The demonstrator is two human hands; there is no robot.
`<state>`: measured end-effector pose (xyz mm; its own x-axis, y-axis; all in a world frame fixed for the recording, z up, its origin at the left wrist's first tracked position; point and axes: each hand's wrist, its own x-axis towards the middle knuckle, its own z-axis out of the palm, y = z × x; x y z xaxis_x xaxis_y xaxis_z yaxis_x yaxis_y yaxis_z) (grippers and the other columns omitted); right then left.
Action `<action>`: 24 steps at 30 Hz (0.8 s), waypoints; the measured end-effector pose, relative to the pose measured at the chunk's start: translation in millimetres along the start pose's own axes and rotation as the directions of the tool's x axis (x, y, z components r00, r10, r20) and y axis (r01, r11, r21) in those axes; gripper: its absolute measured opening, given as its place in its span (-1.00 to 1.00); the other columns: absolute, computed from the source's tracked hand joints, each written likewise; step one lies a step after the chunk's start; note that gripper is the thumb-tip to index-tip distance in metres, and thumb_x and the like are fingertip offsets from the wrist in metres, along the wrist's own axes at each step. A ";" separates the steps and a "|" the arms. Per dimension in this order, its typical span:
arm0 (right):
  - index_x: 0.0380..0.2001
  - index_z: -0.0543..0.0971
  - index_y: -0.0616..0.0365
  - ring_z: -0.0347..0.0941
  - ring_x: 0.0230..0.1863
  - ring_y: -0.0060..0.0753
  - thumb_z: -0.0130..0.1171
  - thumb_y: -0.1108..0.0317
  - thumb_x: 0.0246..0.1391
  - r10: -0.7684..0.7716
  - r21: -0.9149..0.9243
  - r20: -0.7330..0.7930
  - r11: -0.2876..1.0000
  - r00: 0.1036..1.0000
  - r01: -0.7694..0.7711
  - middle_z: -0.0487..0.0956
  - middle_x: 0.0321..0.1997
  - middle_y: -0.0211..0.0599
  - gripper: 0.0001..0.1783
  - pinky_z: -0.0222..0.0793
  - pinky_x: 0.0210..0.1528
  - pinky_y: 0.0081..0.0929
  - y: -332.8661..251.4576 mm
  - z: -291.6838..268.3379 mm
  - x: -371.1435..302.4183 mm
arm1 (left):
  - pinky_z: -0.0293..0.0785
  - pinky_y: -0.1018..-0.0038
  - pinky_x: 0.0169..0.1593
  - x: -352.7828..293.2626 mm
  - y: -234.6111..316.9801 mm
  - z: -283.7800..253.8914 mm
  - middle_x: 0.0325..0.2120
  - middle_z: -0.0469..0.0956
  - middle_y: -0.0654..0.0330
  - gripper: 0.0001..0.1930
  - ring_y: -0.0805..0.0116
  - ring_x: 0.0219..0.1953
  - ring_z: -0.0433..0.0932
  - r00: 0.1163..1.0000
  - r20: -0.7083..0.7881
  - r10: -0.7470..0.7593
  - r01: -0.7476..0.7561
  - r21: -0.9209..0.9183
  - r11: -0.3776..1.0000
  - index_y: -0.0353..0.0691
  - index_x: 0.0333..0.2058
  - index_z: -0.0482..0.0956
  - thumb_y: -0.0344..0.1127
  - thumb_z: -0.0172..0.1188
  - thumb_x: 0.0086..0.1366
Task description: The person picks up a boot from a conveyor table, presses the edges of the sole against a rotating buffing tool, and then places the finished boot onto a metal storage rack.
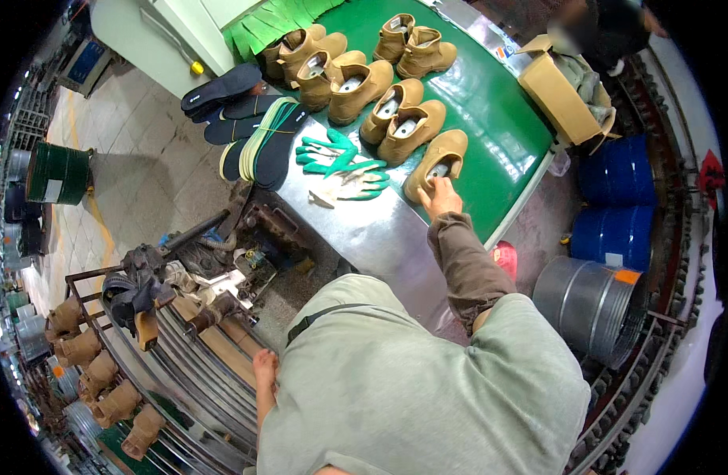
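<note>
My right hand is at the near end of a tan ankle boot, its fingers closed on the edge of the opening. A pale insert with a dark spot shows inside that boot. It stands upright at the near end of paired tan boots on a green table top. My left hand hangs low at my side by a metal rail rack; its fingers are too small and partly turned away to read. Left of the boots lie green-and-white work gloves on a bare metal surface.
Black insoles, some banded with pale green cord, lie at the table's left edge. More tan boots hang on the rack. An open cardboard box sits at the table's right; blue drums and a grey metal drum stand beyond. Another person is at far right.
</note>
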<state>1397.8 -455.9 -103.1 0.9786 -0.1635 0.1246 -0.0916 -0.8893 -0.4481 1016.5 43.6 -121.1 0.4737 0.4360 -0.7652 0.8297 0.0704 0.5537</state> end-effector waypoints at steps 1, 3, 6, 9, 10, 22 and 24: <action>-0.18 0.53 0.02 0.55 -0.15 -0.07 0.39 0.17 -0.01 0.018 0.000 0.001 1.000 1.000 -0.018 0.53 -0.14 -0.27 -0.64 0.48 -0.13 -0.23 5.0 0.7 0.0 | 0.45 0.45 -0.09 4.7 9.3 5.3 -0.25 0.55 0.20 -0.69 0.38 -0.20 0.50 0.999 0.010 0.038 -0.038 -0.027 0.999 -0.27 -0.03 0.46 -0.37 0.24 0.28; -0.23 0.54 0.01 0.54 -0.19 -0.05 0.38 0.17 -0.02 -0.075 0.070 -0.058 0.994 0.995 0.079 0.52 -0.16 -0.26 -0.67 0.48 -0.17 -0.20 14.9 14.5 -3.2 | 0.44 0.49 -0.11 5.3 19.4 5.7 -0.25 0.55 0.22 -0.71 0.42 -0.21 0.48 0.989 0.038 0.144 -0.144 -0.001 0.990 -0.26 -0.04 0.45 -0.39 0.23 0.29; -0.35 0.60 0.02 0.53 -0.22 -0.02 0.35 0.10 -0.05 -0.038 0.257 0.010 0.966 0.999 0.034 0.53 -0.26 -0.14 -0.72 0.48 -0.19 -0.15 25.1 19.8 6.9 | 0.43 0.50 -0.10 38.3 7.7 7.0 -0.29 0.52 0.25 -0.78 0.42 -0.22 0.46 0.929 0.150 0.340 -0.349 0.039 0.936 -0.25 -0.10 0.45 -0.41 0.20 0.30; -0.36 0.61 0.12 0.52 -0.16 -0.04 0.37 0.11 -0.05 -0.043 0.168 0.204 0.986 0.978 0.009 0.56 -0.29 -0.12 -0.68 0.44 -0.06 -0.17 29.8 24.1 37.0 | 0.48 0.45 -0.07 115.7 -64.6 -0.9 -0.29 0.56 0.16 -0.78 0.37 -0.23 0.53 0.925 0.131 0.355 -0.378 0.397 0.837 -0.29 -0.11 0.48 -0.50 0.15 0.26; -0.37 0.61 0.15 0.52 -0.17 -0.04 0.36 0.10 -0.03 -0.055 0.180 0.020 0.982 0.998 0.051 0.56 -0.29 -0.10 -0.67 0.44 -0.08 -0.16 22.5 21.7 38.8 | 0.51 0.42 -0.07 121.3 -60.1 1.8 -0.28 0.59 0.10 -0.69 0.31 -0.22 0.59 0.905 0.206 0.371 -0.417 0.263 0.870 -0.32 -0.04 0.47 -0.50 0.18 0.22; -0.27 0.65 0.18 0.46 -0.43 -0.61 0.24 0.21 0.21 -0.352 0.917 0.280 0.374 0.893 -0.140 0.57 -0.36 -0.38 -0.76 0.41 -0.43 -0.58 -241.3 -194.5 -97.3 | 0.38 0.33 0.18 -29.4 260.4 60.7 -0.02 0.53 0.15 -0.50 0.27 0.09 0.48 0.361 0.520 0.774 -0.592 -0.513 0.621 -0.31 0.03 0.50 0.03 0.11 0.37; -0.22 0.65 0.15 0.41 -0.43 -0.66 0.26 0.14 0.20 -0.422 0.926 0.374 0.223 0.826 -0.305 0.56 -0.34 -0.41 -0.71 0.33 -0.49 -0.68 -286.4 -195.4 -116.4 | 0.34 0.31 0.21 -54.2 267.6 37.2 0.04 0.50 0.13 -0.43 0.26 0.08 0.47 0.329 0.557 0.762 -0.440 -0.624 0.646 -0.32 0.10 0.45 0.07 0.11 0.34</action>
<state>1274.1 -265.6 183.7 0.9160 0.3993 -0.0388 -0.1481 0.2467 -0.9577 1223.8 5.4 56.3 0.9530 -0.3028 -0.0125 0.1433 0.4137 0.8991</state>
